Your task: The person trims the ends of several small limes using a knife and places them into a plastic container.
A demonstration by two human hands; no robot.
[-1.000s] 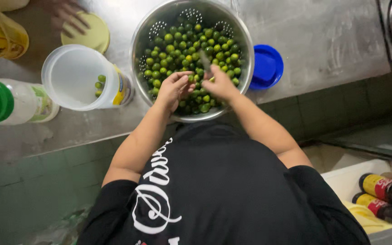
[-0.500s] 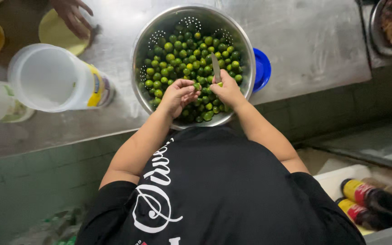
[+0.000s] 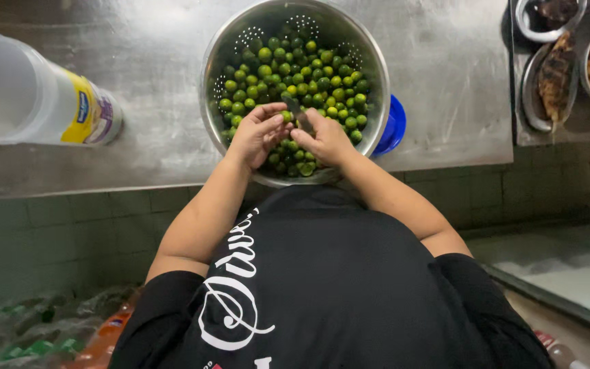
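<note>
A steel colander (image 3: 240, 41) full of small green limes (image 3: 288, 82) stands on the steel counter in front of me. Both my hands are over its near side. My left hand (image 3: 257, 133) pinches one small lime (image 3: 286, 116) between fingertips. My right hand (image 3: 326, 137) grips a small knife (image 3: 295, 108), its dark blade pointing up and left against that lime. The two hands almost touch above the fruit.
A white plastic tub (image 3: 29, 96) with a yellow label lies on the counter at left. A blue lid (image 3: 394, 126) sticks out from under the colander's right side. Metal dishes of cooked food (image 3: 561, 68) sit at the far right. Bottles lie low at bottom left.
The view has shifted, so the colander sits nearer the centre and the tub nearer the left edge. My hands have come closer together on one lime; another person's hand at top left is gone from view.
</note>
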